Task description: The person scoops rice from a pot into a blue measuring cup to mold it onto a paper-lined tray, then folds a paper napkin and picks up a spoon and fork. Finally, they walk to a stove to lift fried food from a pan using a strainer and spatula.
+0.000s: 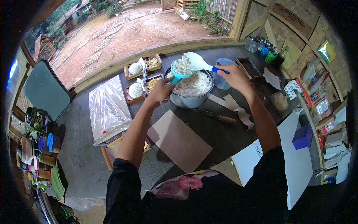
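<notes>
My left hand [161, 91] is closed round the handle of a turquoise scoop [176, 78], which is heaped with white rice [181, 68] and held over a pot [187, 102]. More cooked rice [195, 85] fills the pot almost to its rim. In my right hand [236, 77] is a rice paddle [197, 62], pale with a blue handle, its broad blade against the rice in the scoop. Left of the pot, two wooden trays [128, 77] each carry a white rice mound [135, 68] and yellowish food pieces [152, 62].
A sheet of brown paper [182, 142] and a knife [220, 118] lie before the pot. Plastic wrapping [108, 102] is at the left, a clear container [223, 83] behind my right hand. A dark wooden tray [249, 69] and cutlery cups [265, 51] stand farther right.
</notes>
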